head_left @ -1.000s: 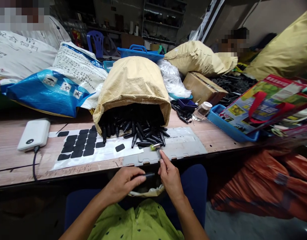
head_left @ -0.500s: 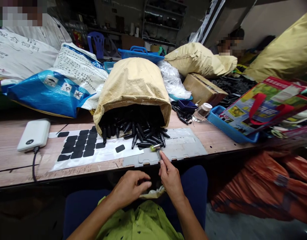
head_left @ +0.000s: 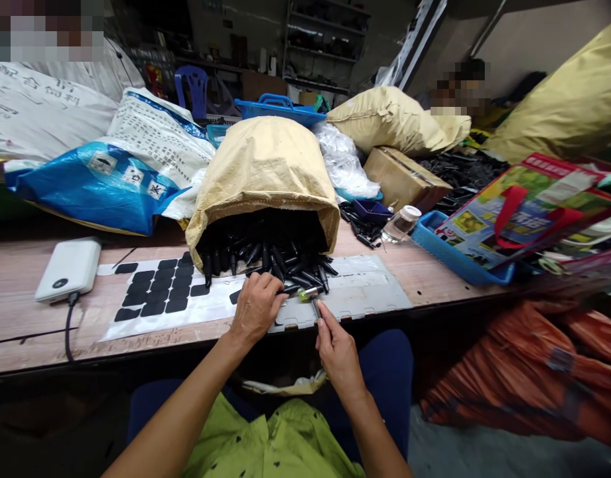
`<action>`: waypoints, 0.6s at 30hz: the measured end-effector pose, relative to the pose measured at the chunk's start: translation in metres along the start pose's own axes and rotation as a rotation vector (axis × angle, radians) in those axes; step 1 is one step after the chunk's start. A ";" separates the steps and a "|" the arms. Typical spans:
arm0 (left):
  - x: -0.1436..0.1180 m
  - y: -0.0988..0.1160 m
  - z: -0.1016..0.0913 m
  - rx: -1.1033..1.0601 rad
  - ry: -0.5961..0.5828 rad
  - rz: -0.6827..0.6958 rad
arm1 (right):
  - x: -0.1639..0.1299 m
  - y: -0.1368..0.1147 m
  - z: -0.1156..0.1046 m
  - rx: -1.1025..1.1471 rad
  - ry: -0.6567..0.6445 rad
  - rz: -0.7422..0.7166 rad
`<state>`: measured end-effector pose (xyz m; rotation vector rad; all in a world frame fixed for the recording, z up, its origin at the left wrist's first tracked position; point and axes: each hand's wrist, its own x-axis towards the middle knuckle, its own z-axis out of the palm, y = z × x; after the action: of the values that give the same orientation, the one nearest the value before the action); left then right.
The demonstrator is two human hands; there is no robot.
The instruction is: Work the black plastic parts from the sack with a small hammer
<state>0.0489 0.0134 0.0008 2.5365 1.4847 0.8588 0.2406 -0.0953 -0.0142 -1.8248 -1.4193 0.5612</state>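
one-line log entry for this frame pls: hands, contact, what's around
left hand: on spilled black parts at sack mouth, grip unclear | right hand: pinching small metal tool | nearby: black pad sheet, power bank

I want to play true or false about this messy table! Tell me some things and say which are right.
1. The left hand touches the black parts spilling from the tan sack. True.
2. The right hand holds a spoon. False: it holds a small tool with a green tip.
3. The black pads lie on a white sheet. True.
4. The white power bank lies right of the sack. False: it lies left.
5. The blue basket is on the floor. False: it is on the table.
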 end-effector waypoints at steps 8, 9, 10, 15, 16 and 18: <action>-0.014 -0.002 -0.010 -0.082 -0.031 -0.009 | 0.002 -0.004 -0.002 0.013 -0.032 0.028; -0.013 0.000 -0.009 -0.070 -0.032 -0.001 | 0.002 -0.004 -0.001 0.012 -0.034 0.030; -0.012 0.002 -0.007 -0.056 -0.035 0.003 | 0.003 -0.004 -0.001 0.012 -0.037 0.033; -0.005 0.011 -0.002 -0.015 -0.016 -0.090 | 0.002 -0.004 -0.001 0.004 -0.043 0.040; -0.004 0.012 -0.001 -0.007 -0.016 -0.105 | 0.002 -0.004 -0.001 0.004 -0.042 0.038; -0.003 0.011 0.000 0.007 -0.026 -0.119 | 0.002 -0.004 -0.001 0.007 -0.038 0.031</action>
<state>0.0561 0.0055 0.0036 2.4260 1.6145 0.8023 0.2395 -0.0928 -0.0106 -1.8424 -1.4143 0.6188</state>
